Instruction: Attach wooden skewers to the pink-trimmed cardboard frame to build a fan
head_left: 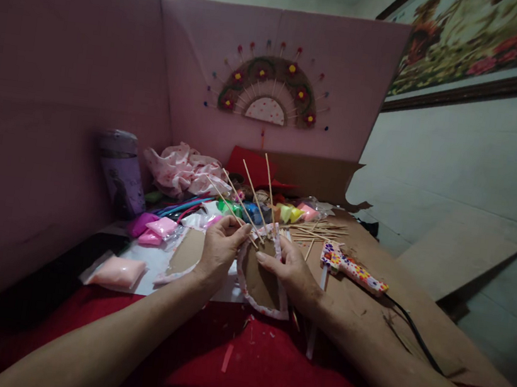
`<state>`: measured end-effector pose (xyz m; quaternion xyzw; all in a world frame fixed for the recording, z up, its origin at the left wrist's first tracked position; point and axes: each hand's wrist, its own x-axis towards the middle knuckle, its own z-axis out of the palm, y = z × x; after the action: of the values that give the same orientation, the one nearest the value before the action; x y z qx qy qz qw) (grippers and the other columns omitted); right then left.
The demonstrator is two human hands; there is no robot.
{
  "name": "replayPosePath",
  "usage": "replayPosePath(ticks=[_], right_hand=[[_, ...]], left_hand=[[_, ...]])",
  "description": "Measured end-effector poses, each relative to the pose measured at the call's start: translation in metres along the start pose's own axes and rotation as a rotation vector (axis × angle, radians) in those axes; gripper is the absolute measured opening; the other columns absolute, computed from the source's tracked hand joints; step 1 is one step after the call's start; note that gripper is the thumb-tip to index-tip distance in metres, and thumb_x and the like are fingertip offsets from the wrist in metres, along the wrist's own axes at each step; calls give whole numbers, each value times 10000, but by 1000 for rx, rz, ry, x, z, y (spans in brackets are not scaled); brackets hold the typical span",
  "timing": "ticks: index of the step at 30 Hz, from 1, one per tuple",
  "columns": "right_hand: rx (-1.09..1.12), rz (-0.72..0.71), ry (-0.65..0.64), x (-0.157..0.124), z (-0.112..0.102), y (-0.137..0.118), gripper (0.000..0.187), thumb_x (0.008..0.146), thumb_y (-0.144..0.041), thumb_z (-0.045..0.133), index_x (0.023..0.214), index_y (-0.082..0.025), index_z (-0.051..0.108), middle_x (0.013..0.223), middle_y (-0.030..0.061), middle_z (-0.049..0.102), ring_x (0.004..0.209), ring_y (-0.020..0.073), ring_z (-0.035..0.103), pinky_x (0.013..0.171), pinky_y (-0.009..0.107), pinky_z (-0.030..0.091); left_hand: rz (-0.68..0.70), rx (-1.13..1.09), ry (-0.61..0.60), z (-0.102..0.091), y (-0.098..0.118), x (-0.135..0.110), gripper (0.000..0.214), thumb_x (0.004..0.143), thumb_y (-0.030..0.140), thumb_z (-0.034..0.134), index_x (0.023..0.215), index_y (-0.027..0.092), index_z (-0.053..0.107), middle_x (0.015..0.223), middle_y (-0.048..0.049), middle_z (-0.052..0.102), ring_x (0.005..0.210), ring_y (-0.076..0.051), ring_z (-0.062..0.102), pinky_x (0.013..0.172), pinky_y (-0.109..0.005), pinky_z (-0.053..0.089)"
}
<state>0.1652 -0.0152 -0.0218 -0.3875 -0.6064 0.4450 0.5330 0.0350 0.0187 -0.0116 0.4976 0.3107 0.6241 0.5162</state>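
Observation:
A brown cardboard half-disc (pixel 260 279) edged with pink-white trim lies tilted in front of me on the red cloth. Several thin wooden sticks (pixel 252 194) fan upward from its top edge. My left hand (pixel 220 249) pinches the lower ends of those sticks at the disc's top left corner. My right hand (pixel 289 266) rests on the disc's right side, fingers closed against the trim and the stick bases. A second trimmed cardboard piece (pixel 184 253) lies just left of my left hand.
A flower-patterned glue gun (pixel 354 269) with a black cord lies right of my hands on cardboard. Loose sticks (pixel 317 232), coloured clay packets (pixel 161 228), a purple tumbler (pixel 121 172) and cloth sit behind. Pink boards wall the left and back; a finished fan (pixel 269 93) hangs there.

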Motion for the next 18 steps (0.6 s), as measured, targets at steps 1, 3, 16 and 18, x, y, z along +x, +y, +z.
replayPosePath(ticks=[1, 3, 16, 18], right_hand=[[-5, -3, 2, 0, 0, 0, 311, 673, -299, 623, 932, -159, 521, 803, 40, 612, 717, 179, 575, 661, 319, 457], [-5, 1, 6, 0, 0, 0, 308, 671, -299, 627, 927, -163, 522, 797, 34, 609, 720, 181, 577, 662, 323, 460], [11, 1, -1, 0, 0, 1, 294, 671, -289, 625, 918, -176, 512, 812, 32, 595, 714, 168, 557, 668, 325, 450], [7, 8, -3, 0, 0, 2, 297, 669, -288, 624, 918, -169, 512, 809, 36, 594, 711, 168, 554, 665, 326, 448]], left_hand=[[-2, 0, 1, 0, 0, 0, 302, 567, 324, 743, 606, 162, 491, 525, 56, 500, 456, -58, 426, 441, -174, 323], [-6, -7, 1, 1, 1, 0, 303, 564, 323, 744, 605, 164, 489, 525, 58, 503, 454, -58, 427, 444, -175, 326], [-1, -13, -8, 0, -1, 1, 274, 592, 286, 730, 602, 164, 485, 509, 69, 497, 425, -47, 403, 429, -174, 300], [-1, -16, -8, 0, 0, 1, 267, 597, 280, 726, 605, 164, 485, 512, 69, 498, 429, -48, 410, 433, -174, 306]])
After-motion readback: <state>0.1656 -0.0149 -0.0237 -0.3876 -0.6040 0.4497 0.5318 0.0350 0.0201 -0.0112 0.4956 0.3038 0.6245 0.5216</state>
